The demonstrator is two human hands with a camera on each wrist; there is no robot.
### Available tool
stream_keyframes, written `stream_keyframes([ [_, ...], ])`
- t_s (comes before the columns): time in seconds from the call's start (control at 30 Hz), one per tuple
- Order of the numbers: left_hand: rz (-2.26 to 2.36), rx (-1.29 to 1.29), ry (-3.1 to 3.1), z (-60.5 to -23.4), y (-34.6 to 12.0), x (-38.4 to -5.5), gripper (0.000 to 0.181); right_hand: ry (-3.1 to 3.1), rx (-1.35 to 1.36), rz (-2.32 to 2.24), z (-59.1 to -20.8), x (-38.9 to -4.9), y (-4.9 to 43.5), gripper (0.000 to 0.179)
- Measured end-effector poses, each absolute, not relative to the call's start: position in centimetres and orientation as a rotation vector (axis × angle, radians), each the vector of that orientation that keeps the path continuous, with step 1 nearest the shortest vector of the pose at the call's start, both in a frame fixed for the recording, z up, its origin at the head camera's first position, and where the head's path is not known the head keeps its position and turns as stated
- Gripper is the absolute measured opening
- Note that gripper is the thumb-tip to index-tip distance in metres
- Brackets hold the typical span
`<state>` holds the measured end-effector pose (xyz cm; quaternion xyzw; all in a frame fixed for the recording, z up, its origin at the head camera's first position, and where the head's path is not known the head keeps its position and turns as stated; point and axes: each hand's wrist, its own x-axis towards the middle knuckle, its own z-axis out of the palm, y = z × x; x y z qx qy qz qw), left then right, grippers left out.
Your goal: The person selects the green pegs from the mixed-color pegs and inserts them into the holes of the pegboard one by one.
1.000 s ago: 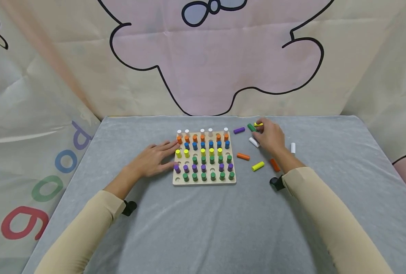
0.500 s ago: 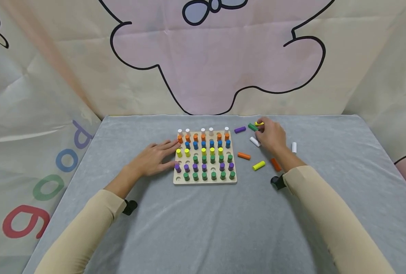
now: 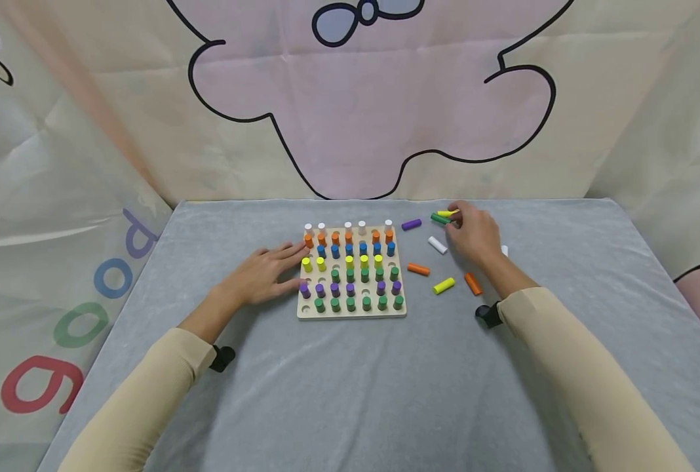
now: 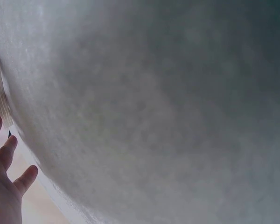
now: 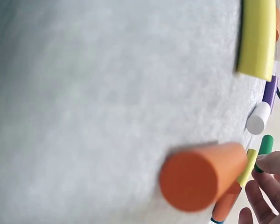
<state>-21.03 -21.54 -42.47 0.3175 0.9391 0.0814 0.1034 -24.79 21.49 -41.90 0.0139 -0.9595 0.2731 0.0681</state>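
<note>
A wooden pegboard (image 3: pixel 350 315) lies on the cloth, holding rows of white, orange, blue, yellow, green and purple pegs. My left hand (image 3: pixel 261 274) rests against its left edge with fingers spread; in the left wrist view, the left fingers (image 4: pixel 27 179) look extended near the board's side. To the board's right, my right hand (image 3: pixel 474 233) pinches a green peg (image 3: pixel 440 219) between thumb and fingers. The right wrist view confirms the green peg (image 5: pixel 267 145) in that pinch. A loose yellow peg (image 3: pixel 446 213) lies just behind it, partly hidden by the fingers.
Loose pegs lie right of the board: purple (image 3: pixel 411 225), white (image 3: pixel 437 245), orange (image 3: pixel 418 269), yellow (image 3: pixel 444 286) and another orange (image 3: pixel 472 284). A second white peg (image 3: pixel 505 250) is partly covered by the right forearm. A printed backdrop stands behind the grey tablecloth (image 3: pixel 350 400).
My right hand has shifted slightly right, and the green peg has swung flatter and moved right with it. More of the yellow peg behind shows. My left hand stays in place.
</note>
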Motion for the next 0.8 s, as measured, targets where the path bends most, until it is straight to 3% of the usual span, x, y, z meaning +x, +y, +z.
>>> stream_keyframes([
  [0.8, 0.249, 0.941, 2.781, -42.4, -21.4, -20.9, 0.076, -2.663, 0.468, 0.735, -38.8, -22.3, 19.4, 0.035],
])
